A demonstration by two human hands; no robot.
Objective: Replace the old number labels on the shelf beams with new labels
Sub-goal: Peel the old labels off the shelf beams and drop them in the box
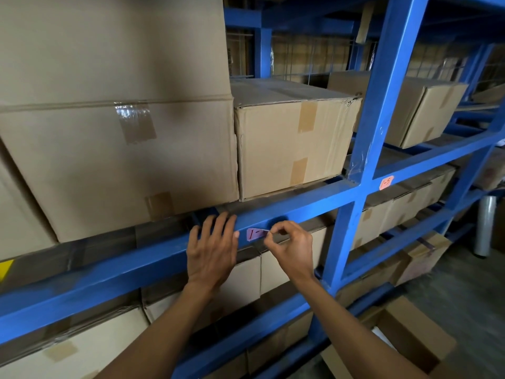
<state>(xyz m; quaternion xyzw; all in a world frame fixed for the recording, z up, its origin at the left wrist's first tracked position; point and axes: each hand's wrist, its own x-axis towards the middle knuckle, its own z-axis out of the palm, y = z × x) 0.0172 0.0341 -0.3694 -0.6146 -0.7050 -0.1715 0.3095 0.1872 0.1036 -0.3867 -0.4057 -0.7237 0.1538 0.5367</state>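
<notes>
Pink paper, marked "1-", is clinging to a blue shelf beam (153, 265) as a person's right hand (291, 246) is pinching the label (254, 234) at its right edge, thumb and forefinger closed on it. At nine o'clock of the label, the left hand (211, 248) is lying flat on the beam, fingers spread, holding nothing. Pulling too fast could be tearing the paper, leaving scraps stuck.
</notes>
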